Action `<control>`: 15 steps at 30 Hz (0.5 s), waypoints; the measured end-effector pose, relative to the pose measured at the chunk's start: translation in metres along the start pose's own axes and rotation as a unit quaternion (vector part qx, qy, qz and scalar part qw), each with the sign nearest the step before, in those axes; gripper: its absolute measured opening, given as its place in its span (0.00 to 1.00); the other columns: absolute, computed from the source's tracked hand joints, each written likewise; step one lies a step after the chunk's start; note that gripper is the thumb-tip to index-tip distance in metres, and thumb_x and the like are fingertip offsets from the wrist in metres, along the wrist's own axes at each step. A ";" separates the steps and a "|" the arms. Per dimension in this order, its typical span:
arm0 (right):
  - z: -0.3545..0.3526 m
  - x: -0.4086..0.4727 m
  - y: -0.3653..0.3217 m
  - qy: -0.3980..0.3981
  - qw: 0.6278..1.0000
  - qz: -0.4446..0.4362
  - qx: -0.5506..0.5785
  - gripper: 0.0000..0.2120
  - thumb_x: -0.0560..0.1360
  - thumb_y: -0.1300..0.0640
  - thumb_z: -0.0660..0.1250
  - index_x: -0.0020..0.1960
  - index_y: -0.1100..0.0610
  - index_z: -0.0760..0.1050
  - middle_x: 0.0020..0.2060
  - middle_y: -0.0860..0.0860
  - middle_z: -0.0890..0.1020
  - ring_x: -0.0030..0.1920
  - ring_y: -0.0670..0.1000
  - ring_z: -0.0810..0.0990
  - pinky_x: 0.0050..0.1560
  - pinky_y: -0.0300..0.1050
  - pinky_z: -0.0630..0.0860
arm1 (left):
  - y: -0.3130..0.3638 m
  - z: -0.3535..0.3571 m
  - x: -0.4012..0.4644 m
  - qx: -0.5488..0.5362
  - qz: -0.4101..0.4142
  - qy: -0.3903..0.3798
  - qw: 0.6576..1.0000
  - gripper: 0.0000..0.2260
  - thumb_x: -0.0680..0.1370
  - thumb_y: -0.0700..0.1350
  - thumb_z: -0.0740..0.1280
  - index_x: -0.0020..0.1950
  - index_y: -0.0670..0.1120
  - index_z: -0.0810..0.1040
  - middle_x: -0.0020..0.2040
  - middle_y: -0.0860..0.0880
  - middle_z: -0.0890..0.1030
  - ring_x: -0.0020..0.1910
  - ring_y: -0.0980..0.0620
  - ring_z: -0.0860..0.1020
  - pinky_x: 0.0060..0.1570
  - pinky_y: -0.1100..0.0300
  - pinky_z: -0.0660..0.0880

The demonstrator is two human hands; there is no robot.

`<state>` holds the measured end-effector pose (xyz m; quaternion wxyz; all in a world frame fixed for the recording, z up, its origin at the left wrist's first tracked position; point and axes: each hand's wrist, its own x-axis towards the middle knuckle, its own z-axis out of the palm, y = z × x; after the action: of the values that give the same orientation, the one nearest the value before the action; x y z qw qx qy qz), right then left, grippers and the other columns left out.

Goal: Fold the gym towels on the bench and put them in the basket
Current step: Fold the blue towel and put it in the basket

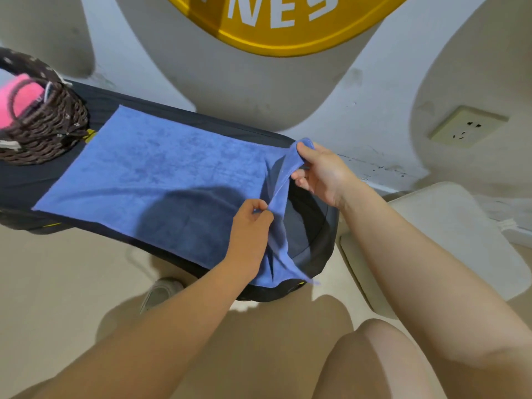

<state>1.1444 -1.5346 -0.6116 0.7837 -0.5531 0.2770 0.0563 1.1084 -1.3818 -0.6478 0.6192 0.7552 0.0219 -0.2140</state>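
A blue towel [149, 174] lies spread flat along the black bench [308, 226]. Its right edge is lifted off the pad. My right hand [319, 171] pinches the far right corner of that edge. My left hand [252, 226] pinches the same edge nearer to me, and the near corner hangs down over the bench end. A dark wicker basket [49, 125] stands on the left end of the bench, with a folded pink towel [20, 96] inside it.
The wall behind the bench carries a yellow sign [276, 27] and a socket [466, 126]. A pale cushioned seat [449, 234] stands to the right of the bench. My shoe [161, 292] and knee [377, 349] are on the beige floor below.
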 end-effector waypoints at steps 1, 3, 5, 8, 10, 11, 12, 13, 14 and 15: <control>0.006 0.002 -0.003 0.002 1.000 0.001 0.012 0.12 0.81 0.58 0.56 0.38 0.54 0.67 0.23 0.48 0.75 0.19 0.43 0.71 0.22 0.33 0.67 | 0.003 -0.007 -0.004 -0.003 -0.016 -0.004 1.000 0.06 0.78 0.39 0.59 0.46 0.48 0.72 0.36 0.53 0.73 0.36 0.60 0.72 0.35 0.74 0.70; 0.023 0.009 -0.008 0.006 1.000 -0.007 0.026 0.13 0.81 0.59 0.56 0.38 0.54 0.67 0.21 0.47 0.75 0.19 0.43 0.72 0.21 0.32 0.67 | 0.004 -0.024 -0.006 0.005 -0.036 -0.020 0.999 0.05 0.80 0.43 0.58 0.52 0.48 0.73 0.43 0.53 0.77 0.44 0.58 0.75 0.41 0.68 0.72; 0.043 0.018 -0.008 0.015 0.999 -0.037 -0.012 0.14 0.79 0.62 0.58 0.34 0.55 0.66 0.19 0.47 0.73 0.19 0.43 0.70 0.21 0.33 0.64 | 0.002 -0.047 -0.007 0.019 -0.042 -0.026 0.999 0.07 0.80 0.48 0.58 0.53 0.49 0.74 0.46 0.52 0.77 0.48 0.55 0.76 0.44 0.64 0.72; 0.075 0.027 -0.003 0.040 0.986 -0.092 -0.132 0.18 0.74 0.65 0.61 0.28 0.54 0.61 0.23 0.49 0.66 0.21 0.44 0.63 0.22 0.33 0.60 | -0.008 -0.092 -0.011 0.038 -0.053 -0.048 0.997 0.09 0.79 0.50 0.61 0.50 0.46 0.76 0.45 0.51 0.79 0.46 0.53 0.77 0.45 0.61 0.74; 0.097 0.034 0.002 0.052 0.976 -0.114 -0.177 0.17 0.71 0.63 0.63 0.28 0.53 0.60 0.25 0.49 0.65 0.25 0.46 0.63 0.26 0.35 0.61 | -0.013 -0.125 -0.015 0.085 -0.073 -0.136 0.984 0.08 0.76 0.49 0.66 0.46 0.44 0.78 0.40 0.53 0.81 0.42 0.55 0.79 0.45 0.60 0.74; 0.109 0.038 0.004 0.062 0.967 -0.130 -0.210 0.16 0.70 0.62 0.63 0.28 0.54 0.61 0.25 0.48 0.65 0.28 0.48 0.64 0.30 0.38 0.63 | -0.015 -0.141 -0.017 0.118 -0.091 -0.186 0.971 0.08 0.75 0.48 0.68 0.45 0.44 0.78 0.39 0.53 0.82 0.41 0.56 0.79 0.44 0.61 0.75; 0.122 0.042 0.006 0.068 0.954 -0.144 -0.254 0.14 0.69 0.60 0.63 0.28 0.54 0.62 0.25 0.48 0.67 0.31 0.49 0.66 0.33 0.41 0.64 | -0.020 -0.158 -0.018 0.148 -0.103 -0.218 0.959 0.10 0.73 0.49 0.69 0.45 0.42 0.79 0.40 0.52 0.82 0.41 0.54 0.80 0.45 0.59 0.75; 0.134 0.045 0.007 0.069 0.941 -0.155 -0.293 0.12 0.68 0.60 0.63 0.29 0.54 0.63 0.26 0.49 0.69 0.33 0.50 0.67 0.35 0.43 0.66 | -0.024 -0.172 -0.017 0.165 -0.109 -0.228 0.953 0.14 0.71 0.51 0.69 0.45 0.40 0.77 0.42 0.49 0.82 0.43 0.51 0.79 0.48 0.56 0.75; 0.144 0.048 0.007 0.073 0.928 -0.167 -0.324 0.12 0.69 0.59 0.62 0.30 0.55 0.63 0.27 0.49 0.70 0.34 0.51 0.68 0.36 0.43 0.67 | -0.026 -0.184 -0.015 0.167 -0.111 -0.211 0.957 0.17 0.69 0.52 0.68 0.46 0.39 0.76 0.44 0.47 0.79 0.44 0.50 0.77 0.50 0.53 0.74; 0.154 0.052 0.008 0.077 0.915 -0.180 -0.353 0.12 0.70 0.60 0.62 0.30 0.55 0.63 0.28 0.49 0.71 0.35 0.51 0.69 0.36 0.42 0.66 | -0.026 -0.198 -0.010 0.151 -0.112 -0.176 0.966 0.18 0.68 0.51 0.67 0.48 0.37 0.76 0.44 0.46 0.78 0.45 0.50 0.76 0.52 0.51 0.73</control>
<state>1.2425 -1.4042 -0.6080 0.5102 -0.8371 0.1945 -0.0341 1.1501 -1.1865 -0.6400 0.4643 0.7831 -0.0352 -0.4124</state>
